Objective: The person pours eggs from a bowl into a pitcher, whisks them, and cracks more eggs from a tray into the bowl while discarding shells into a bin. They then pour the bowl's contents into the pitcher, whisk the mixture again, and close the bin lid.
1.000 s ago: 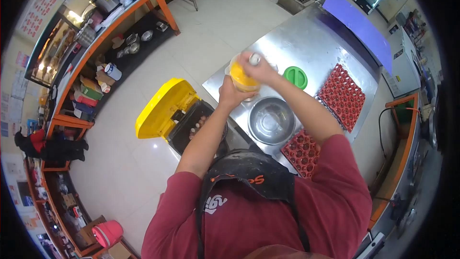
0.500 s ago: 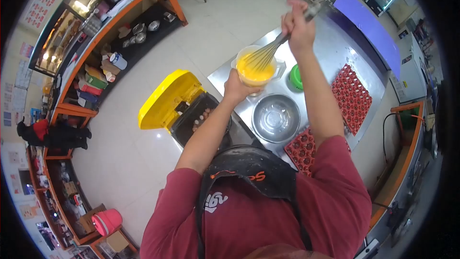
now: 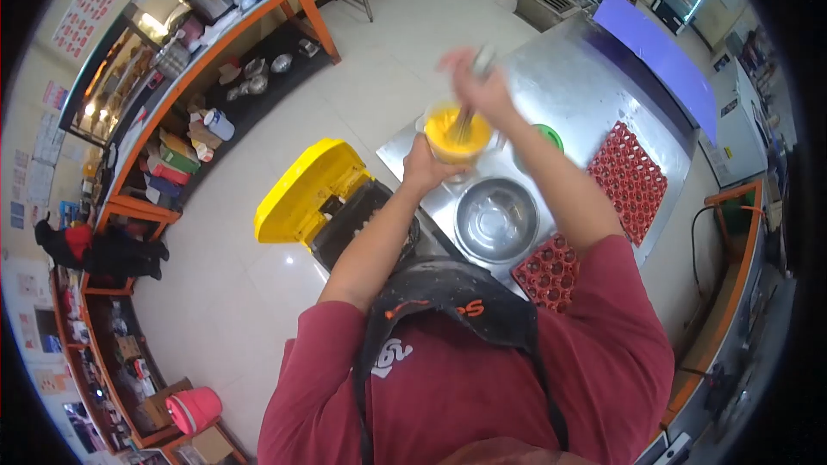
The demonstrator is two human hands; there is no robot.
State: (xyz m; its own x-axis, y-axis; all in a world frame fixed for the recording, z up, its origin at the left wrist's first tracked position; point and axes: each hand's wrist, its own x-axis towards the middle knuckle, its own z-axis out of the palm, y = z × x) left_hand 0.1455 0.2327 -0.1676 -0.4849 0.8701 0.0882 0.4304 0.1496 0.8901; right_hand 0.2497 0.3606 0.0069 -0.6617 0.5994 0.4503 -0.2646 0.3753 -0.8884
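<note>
My left hand (image 3: 426, 167) is wrapped round the near left side of a pale tub (image 3: 459, 158) holding a bright yellow liquid (image 3: 441, 122) that looks like beaten egg. Above the tub, my right hand (image 3: 484, 93) is closed on the handle of a wire whisk (image 3: 463, 127), blurred by motion. The whisk stands nearly upright with its wires down in the liquid. A shiny steel bowl (image 3: 495, 222) sits just nearer to me on the metal table (image 3: 560, 69). Behind my right forearm a green round object (image 3: 549, 135) shows in part.
Red egg trays (image 3: 629, 181) (image 3: 550, 272) lie on the table's right side and near edge. Left of the table stands a dark bin (image 3: 336, 245) with its yellow lid (image 3: 297, 194) raised. A purple panel (image 3: 659, 56) runs along the table's far right edge.
The right hand has moved left and down, bringing the whisk from a slant to nearly upright and deeper in the tub. The left hand still holds the tub in about the same place.
</note>
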